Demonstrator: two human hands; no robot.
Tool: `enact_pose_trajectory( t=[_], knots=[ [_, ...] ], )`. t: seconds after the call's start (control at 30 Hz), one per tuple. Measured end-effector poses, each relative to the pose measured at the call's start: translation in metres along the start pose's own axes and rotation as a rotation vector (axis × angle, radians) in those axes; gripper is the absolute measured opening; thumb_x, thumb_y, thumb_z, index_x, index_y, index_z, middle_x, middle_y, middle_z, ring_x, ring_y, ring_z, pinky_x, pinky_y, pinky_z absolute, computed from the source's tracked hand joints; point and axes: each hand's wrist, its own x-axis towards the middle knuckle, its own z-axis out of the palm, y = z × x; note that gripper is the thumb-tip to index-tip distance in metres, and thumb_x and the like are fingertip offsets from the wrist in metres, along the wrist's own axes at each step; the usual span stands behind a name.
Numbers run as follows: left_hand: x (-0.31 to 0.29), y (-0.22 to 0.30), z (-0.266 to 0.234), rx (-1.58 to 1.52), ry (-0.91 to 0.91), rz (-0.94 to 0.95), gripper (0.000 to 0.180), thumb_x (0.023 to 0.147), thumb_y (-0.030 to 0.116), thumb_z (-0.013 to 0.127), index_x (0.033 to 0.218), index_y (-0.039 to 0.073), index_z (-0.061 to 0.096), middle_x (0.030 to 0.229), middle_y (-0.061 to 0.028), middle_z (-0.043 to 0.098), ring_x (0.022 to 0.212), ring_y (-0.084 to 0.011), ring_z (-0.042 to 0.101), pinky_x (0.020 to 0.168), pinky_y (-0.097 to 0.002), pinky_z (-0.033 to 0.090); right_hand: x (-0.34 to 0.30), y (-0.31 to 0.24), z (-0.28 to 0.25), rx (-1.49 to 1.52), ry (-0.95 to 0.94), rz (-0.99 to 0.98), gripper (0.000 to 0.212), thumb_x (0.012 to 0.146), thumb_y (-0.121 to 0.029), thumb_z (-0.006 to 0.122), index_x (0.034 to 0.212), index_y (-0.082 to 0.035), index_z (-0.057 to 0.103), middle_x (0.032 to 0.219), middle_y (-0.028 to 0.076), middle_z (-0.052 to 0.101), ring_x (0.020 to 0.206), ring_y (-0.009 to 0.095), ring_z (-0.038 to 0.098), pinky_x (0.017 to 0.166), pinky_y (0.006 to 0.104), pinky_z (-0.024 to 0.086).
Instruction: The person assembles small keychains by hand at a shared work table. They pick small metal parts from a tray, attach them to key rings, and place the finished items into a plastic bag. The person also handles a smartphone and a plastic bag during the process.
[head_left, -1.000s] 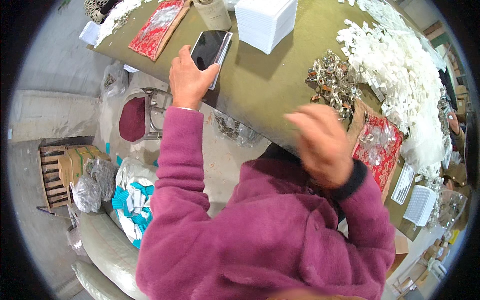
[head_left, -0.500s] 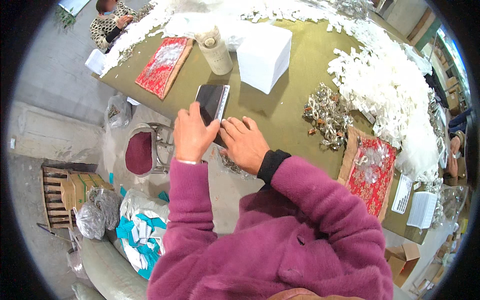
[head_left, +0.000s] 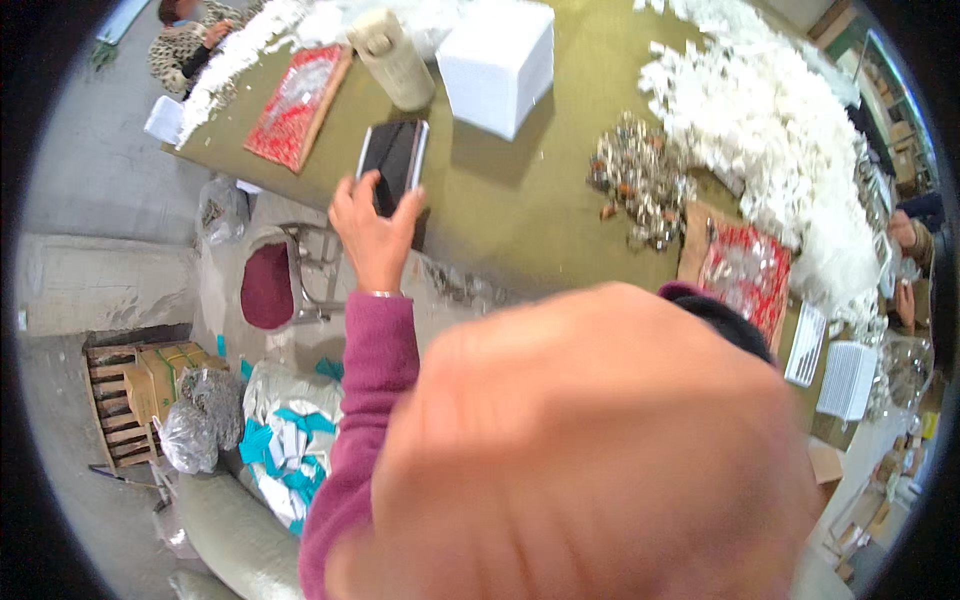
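Observation:
A dark phone-like device (head_left: 395, 152) with a pale rim lies at the near edge of the green table. At its near end is my left hand (head_left: 372, 238), thumb along the right edge and fingers at the left edge and on the dark face. My right hand (head_left: 600, 430) is raised very close to the camera, large and smeared by motion. Its fingers cannot be made out, and it covers much of the lower middle of the view. Beyond the device stand a cream cylindrical bottle (head_left: 392, 65) and a tall white block-like stack (head_left: 497, 70).
Red patterned mats (head_left: 290, 112) lie on the green table (head_left: 520, 220). Small metal parts (head_left: 640, 180) are heaped beside a large pile of white pieces (head_left: 770, 140). A maroon-seated stool (head_left: 268, 285) stands left. Another person (head_left: 195, 45) sits at the far left; another person's hands (head_left: 905, 265) show right.
My right hand has left the device and risen toward the camera. My left hand stays at the device's near end. The whole view has shifted slightly.

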Motion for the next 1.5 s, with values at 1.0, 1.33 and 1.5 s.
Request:
enact_pose_trajectory(
  t=[1.0,1.33,1.5],
  knots=[
    [0.375,-0.143,0.238,0.173,-0.203,0.135,0.062,0.088,0.037,0.08,0.137,0.002,0.065,0.139,-0.0239,0.061,0.129,-0.0415,0.058,0.111,-0.0458,0.047,-0.182,0.175,0.051,-0.402,0.012,0.74,0.037,0.084,-0.002,0.07,0.12,-0.007,0.066,0.096,0.01,0.065,0.086,0.032,0.069,0.07,0.0424,0.057],
    [0.387,-0.139,0.225,0.091,-0.15,0.022,0.017,0.074,0.016,0.08,0.09,0.011,0.084,0.094,-0.0154,0.076,0.092,-0.0344,0.072,0.088,-0.0437,0.058,-0.181,0.174,0.049,-0.355,0.043,0.792,0.038,0.084,-0.003,0.07,0.121,-0.007,0.066,0.098,0.009,0.064,0.087,0.031,0.069,0.071,0.0411,0.058],
    [0.39,-0.142,0.206,-0.014,-0.078,-0.014,0.019,0.079,0.008,0.068,0.092,0.011,0.082,0.1,-0.0135,0.078,0.099,-0.033,0.073,0.088,-0.0422,0.058,-0.184,0.176,0.051,-0.338,0.08,0.766,0.035,0.085,-0.003,0.07,0.12,-0.007,0.066,0.097,0.01,0.064,0.087,0.032,0.069,0.07,0.0419,0.058]
  ],
)
